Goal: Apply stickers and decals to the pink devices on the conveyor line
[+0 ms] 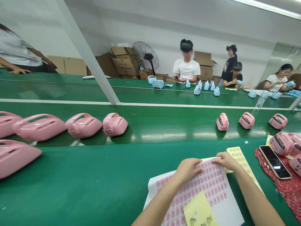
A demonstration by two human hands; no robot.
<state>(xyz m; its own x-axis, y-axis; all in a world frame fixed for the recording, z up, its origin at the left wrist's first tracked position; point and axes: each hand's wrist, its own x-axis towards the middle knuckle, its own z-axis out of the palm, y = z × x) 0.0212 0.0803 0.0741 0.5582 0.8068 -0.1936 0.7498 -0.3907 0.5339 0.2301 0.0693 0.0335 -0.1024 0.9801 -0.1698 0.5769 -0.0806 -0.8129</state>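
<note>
A white sheet with rows of pink oval stickers [213, 183] lies on the green table in front of me. My left hand [188, 169] is closed on its upper edge, fingers bent over the paper. At the upper right corner my right hand [227, 160] pinches the same sheet between thumb and fingers. Across the lower part of the sheet rests a yellow paper piece [199, 210] with dark print. Beside my right forearm, a yellow sticker sheet [243, 163] lies partly under the arm.
Pink handled casings [115, 125] line the belt [164, 122], with several more at right near a phone [275, 161] on red wrap [288, 188]. Across the line, people work on blue casings [197, 90]. A slanted white post [87, 50] crosses the left view.
</note>
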